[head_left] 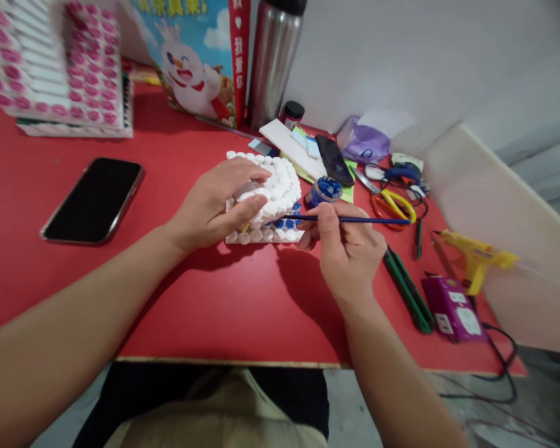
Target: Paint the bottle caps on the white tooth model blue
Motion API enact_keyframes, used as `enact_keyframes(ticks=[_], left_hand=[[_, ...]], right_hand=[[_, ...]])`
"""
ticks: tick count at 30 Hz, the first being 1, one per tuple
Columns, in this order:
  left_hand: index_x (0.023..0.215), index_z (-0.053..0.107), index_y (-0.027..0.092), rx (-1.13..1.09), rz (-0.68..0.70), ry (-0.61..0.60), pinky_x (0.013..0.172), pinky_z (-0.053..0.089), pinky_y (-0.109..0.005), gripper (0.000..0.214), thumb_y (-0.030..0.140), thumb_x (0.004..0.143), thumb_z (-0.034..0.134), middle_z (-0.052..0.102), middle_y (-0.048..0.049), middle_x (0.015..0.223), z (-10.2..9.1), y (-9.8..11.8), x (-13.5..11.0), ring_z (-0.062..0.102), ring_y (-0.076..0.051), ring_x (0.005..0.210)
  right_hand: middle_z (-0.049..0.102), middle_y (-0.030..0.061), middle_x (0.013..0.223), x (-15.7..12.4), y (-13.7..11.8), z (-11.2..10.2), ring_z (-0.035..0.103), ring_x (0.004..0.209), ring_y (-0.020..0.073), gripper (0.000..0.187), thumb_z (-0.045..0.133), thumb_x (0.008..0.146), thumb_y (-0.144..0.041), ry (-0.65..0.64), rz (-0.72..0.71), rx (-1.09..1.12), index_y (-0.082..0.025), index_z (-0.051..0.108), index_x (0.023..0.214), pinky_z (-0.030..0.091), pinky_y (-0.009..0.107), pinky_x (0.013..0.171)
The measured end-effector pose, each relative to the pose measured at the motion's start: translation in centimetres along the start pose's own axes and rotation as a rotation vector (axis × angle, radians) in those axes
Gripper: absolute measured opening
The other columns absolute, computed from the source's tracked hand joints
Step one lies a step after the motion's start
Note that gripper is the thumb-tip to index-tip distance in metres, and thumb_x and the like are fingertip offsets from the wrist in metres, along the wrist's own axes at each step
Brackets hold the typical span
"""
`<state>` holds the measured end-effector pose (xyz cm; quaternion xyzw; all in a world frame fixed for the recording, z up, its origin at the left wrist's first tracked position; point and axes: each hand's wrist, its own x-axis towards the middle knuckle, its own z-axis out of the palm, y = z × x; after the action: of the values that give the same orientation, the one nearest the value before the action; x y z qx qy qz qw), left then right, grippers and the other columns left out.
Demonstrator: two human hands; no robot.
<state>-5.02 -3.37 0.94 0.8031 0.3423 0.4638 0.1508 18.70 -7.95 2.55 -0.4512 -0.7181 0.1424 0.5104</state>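
In the middle of the head view sits a craft piece (284, 183) built of small white knobbly discs, some on its lower front painted blue. My left hand (217, 202) steadies it from the left, thumb and fingers holding its raised white part. Pinched in my right hand (348, 249) is a thin dark-blue paintbrush (373, 220). The brush lies nearly level, its tip at the blue discs beside my left thumb; the bristles are hard to make out. Just behind my right hand stands an open jar of blue paint (323, 193).
Left of my arm lies a black phone (93, 199). A pink-and-white disc craft (91, 93), a picture bag (196, 56) and a steel bottle (275, 62) stand behind. Scissors (392, 208), a green cutter (408, 289), a yellow glue gun (476, 255) and a purple box (452, 308) lie right.
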Motion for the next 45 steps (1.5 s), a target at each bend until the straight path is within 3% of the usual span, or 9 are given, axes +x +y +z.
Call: enact_keyframes(ticks=[4, 16, 21, 28, 32, 37, 45], left_hand=[[0.125, 0.072, 0.015, 0.012, -0.001, -0.008, 0.11, 0.053, -0.05, 0.052, 0.058, 0.106, 0.049, 0.075, -0.0173, 0.126, 0.0, -0.13, -0.06, 0.068, -0.033, 0.122], [0.123, 0.072, 0.015, 0.018, 0.003, -0.001, 0.109, 0.053, -0.05, 0.054, 0.06, 0.106, 0.048, 0.076, -0.018, 0.125, 0.06, -0.05, -0.01, 0.069, -0.033, 0.121], [0.124, 0.073, 0.014, 0.016, 0.006, 0.003, 0.109, 0.053, -0.05, 0.054, 0.059, 0.106, 0.049, 0.076, -0.0187, 0.125, 0.07, -0.05, -0.03, 0.069, -0.033, 0.122], [0.123, 0.073, 0.016, 0.006, -0.015, -0.008, 0.109, 0.053, -0.05, 0.054, 0.061, 0.105, 0.049, 0.076, -0.0177, 0.126, -0.02, 0.12, 0.07, 0.069, -0.033, 0.121], [0.123, 0.073, 0.016, 0.014, -0.019, -0.012, 0.109, 0.053, -0.049, 0.056, 0.063, 0.105, 0.047, 0.076, -0.0169, 0.126, -0.01, 0.11, 0.07, 0.068, -0.032, 0.122], [0.124, 0.073, 0.015, 0.011, -0.016, -0.011, 0.109, 0.053, -0.049, 0.055, 0.061, 0.105, 0.049, 0.076, -0.0178, 0.126, -0.03, 0.08, 0.04, 0.069, -0.033, 0.121], [0.123, 0.073, 0.016, 0.026, -0.043, -0.023, 0.11, 0.053, -0.05, 0.061, 0.067, 0.105, 0.045, 0.075, -0.0176, 0.126, -0.04, 0.11, 0.03, 0.068, -0.033, 0.122]], right_hand=[[0.074, -0.0052, 0.066, -0.01, -0.01, -0.02, 0.07, 0.051, 0.0107, 0.021, 0.06, 0.108, -0.025, -0.016, -0.014, -0.004, -0.023, 0.071, 0.09, 0.054, 0.025, 0.052], [0.081, -0.0006, 0.077, 0.24, -0.41, -0.27, 0.074, 0.059, 0.0111, 0.021, 0.059, 0.108, -0.02, -0.056, -0.118, -0.083, -0.021, 0.072, 0.091, 0.055, 0.025, 0.059], [0.075, -0.0049, 0.066, 0.09, -0.41, -0.32, 0.071, 0.053, 0.0098, 0.019, 0.06, 0.109, -0.024, -0.034, -0.081, -0.027, -0.021, 0.072, 0.094, 0.055, 0.024, 0.059], [0.081, 0.0004, 0.077, 0.21, -0.59, -0.32, 0.073, 0.059, 0.0109, 0.021, 0.06, 0.108, -0.023, -0.093, -0.117, -0.077, -0.019, 0.072, 0.091, 0.054, 0.025, 0.061], [0.079, -0.0017, 0.072, 0.28, -0.78, -0.36, 0.073, 0.06, 0.011, 0.021, 0.059, 0.108, -0.022, -0.064, -0.132, -0.121, -0.02, 0.072, 0.092, 0.053, 0.024, 0.059], [0.081, -0.0003, 0.079, 0.1, -0.87, -0.2, 0.075, 0.064, 0.0114, 0.021, 0.058, 0.109, -0.026, -0.127, -0.147, -0.088, -0.02, 0.072, 0.095, 0.056, 0.025, 0.063], [0.079, -0.0004, 0.074, 0.09, -0.83, -0.6, 0.071, 0.057, 0.0114, 0.025, 0.058, 0.109, -0.027, -0.089, -0.116, -0.103, -0.021, 0.072, 0.09, 0.055, 0.026, 0.059]])
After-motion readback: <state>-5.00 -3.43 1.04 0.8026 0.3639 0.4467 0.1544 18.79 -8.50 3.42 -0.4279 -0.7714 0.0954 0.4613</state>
